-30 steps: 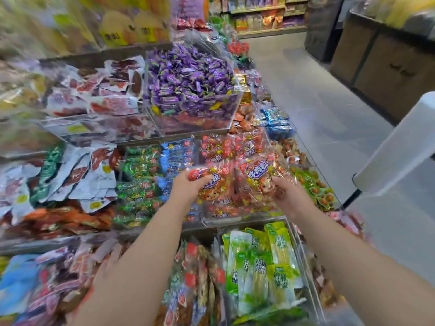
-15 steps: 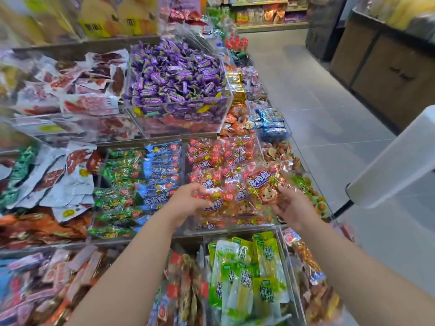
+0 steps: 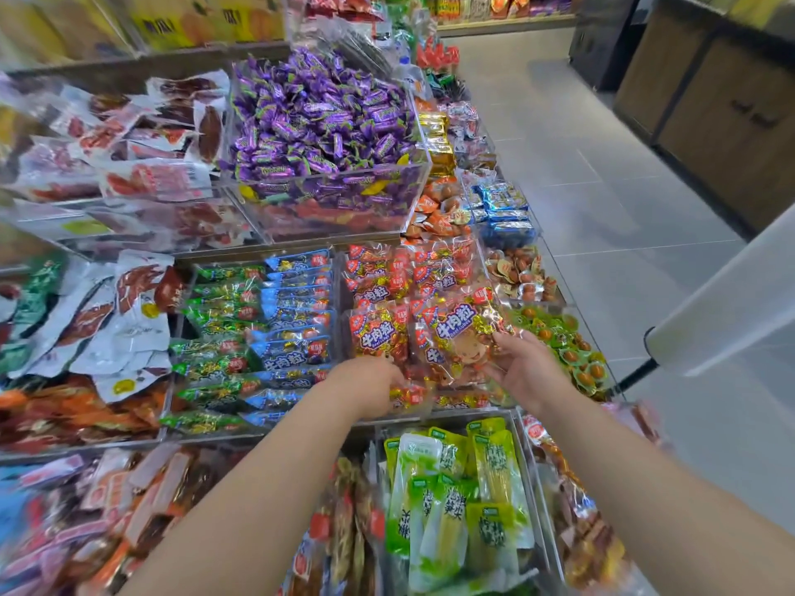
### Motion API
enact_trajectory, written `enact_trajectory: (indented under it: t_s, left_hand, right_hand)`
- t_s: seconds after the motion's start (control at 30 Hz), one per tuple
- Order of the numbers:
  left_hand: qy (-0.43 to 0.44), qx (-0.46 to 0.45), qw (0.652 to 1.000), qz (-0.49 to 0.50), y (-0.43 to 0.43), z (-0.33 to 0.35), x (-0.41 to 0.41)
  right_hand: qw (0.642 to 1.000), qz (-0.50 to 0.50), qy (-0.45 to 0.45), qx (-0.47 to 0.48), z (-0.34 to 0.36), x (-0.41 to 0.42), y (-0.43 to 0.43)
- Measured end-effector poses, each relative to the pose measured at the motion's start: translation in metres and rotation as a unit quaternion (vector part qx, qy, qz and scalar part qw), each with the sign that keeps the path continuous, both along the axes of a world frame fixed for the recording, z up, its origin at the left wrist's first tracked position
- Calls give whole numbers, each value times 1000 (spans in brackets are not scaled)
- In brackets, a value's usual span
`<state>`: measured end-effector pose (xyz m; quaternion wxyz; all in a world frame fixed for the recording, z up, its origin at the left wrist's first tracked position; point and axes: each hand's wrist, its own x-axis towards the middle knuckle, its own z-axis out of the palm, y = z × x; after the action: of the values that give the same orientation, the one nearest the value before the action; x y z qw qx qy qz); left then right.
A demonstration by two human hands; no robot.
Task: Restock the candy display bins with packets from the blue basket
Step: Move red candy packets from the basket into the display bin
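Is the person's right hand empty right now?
No, the right hand holds a red packet with a cartoon face, its thumb and fingers curled around the packet's lower edge.

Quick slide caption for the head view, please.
Right hand holds a red packet over the clear bin while left hand reaches among those inside.

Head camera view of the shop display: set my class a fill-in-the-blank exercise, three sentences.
The clear bin at the top is heaped with ____ candies. The right hand holds a packet printed with a cartoon ____. Blue packets lie to the ____ of the red packets.
Missing words: purple; face; left.
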<state>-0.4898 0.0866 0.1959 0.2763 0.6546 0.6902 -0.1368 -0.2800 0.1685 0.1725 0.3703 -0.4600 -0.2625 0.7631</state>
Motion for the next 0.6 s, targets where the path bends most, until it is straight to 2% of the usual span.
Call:
enact_trajectory:
  t_s: [0.1,0.2,0.43,0.6]
  left_hand:
    - [-36,-21,998,-49,-2,-3,3]
    - [-9,-35,998,-49,7,-8,-2]
    - [-59,-48,997,9,4,-37,-3]
    - [-23,-24,999,38,8,-46,3]
  right_hand:
    - [1000,2,-17,-4,-2,-2,0]
    - [999,-13,-28,-15,-6,-1,1]
    - [999,14,-30,7,-12,-1,2]
    - [998,34,-40,30,-14,0,-4]
